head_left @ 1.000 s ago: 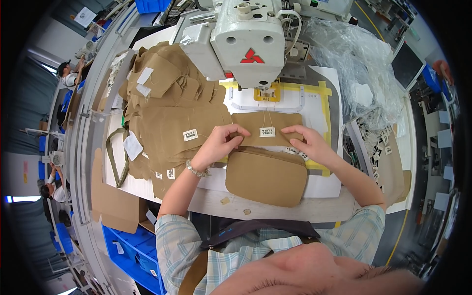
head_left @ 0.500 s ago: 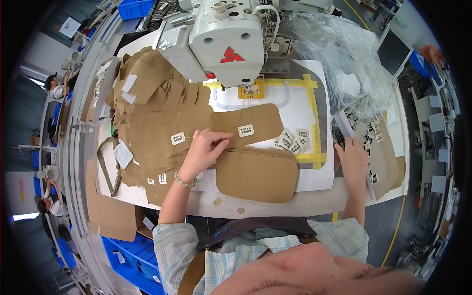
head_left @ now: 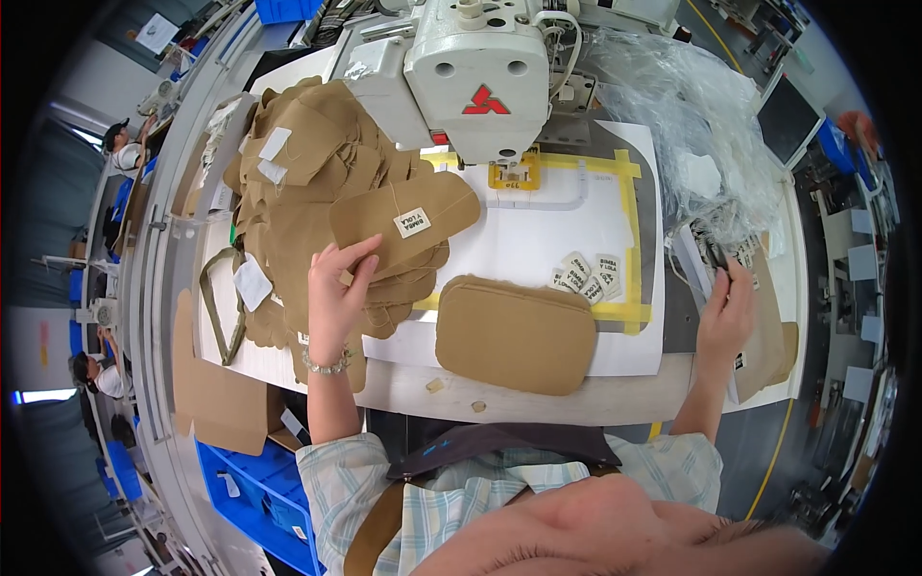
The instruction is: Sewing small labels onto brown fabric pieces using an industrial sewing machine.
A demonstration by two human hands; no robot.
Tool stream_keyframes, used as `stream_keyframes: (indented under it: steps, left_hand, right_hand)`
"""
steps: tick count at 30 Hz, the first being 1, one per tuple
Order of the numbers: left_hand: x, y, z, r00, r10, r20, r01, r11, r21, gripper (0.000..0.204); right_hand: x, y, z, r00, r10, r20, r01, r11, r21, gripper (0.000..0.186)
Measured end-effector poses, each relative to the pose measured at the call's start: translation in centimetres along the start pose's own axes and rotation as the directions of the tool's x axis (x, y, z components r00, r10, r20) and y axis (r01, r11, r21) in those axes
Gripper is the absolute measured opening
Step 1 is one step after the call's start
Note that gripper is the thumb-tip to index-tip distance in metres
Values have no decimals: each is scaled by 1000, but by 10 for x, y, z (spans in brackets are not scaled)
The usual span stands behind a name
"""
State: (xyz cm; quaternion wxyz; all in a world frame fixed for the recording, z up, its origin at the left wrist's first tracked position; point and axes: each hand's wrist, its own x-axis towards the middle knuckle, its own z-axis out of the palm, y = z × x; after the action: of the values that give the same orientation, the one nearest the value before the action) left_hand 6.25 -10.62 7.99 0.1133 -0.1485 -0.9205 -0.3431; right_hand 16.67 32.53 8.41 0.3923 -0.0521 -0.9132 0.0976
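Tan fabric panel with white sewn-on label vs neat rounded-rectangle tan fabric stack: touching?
Apart. In the head view, white paper shows between the labelled panel, at its right end, and the stack.

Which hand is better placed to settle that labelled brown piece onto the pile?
Left, I'd judge: the left grip touches the labelled brown piece, which overlaps the brown pile in view. The right grip is far to the right, at a small dark object.
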Motion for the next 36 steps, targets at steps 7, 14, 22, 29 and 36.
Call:
stream_keyframes:
  steps: [7,14,22,29,36]
  left_hand:
    - [-7,-15,-7,999,-52,-7,52,998,-46,26]
    - [-4,-12,-10,1000,-22,4,22,1000,-17,27]
    - [-2,-11,-11,1000,3,19,-2,1000,-24,26]
    - [3,-28,-11,998,-58,1,58,998,29,26]
    - [12,-81,-13,980,-187,-65,188,982,17,24]
  right_hand:
    - [42,-92,80,774,-343,533,-65,793,605,23]
    - [58,-126,143,682,-545,487,313,820,480,33]
    - [55,-134,183,696,-587,413,457,806,377,27]
    - [49,-121,185,695,-593,408,473,803,362,26]
    - [54,-74,134,807,-469,359,380,877,293,34]
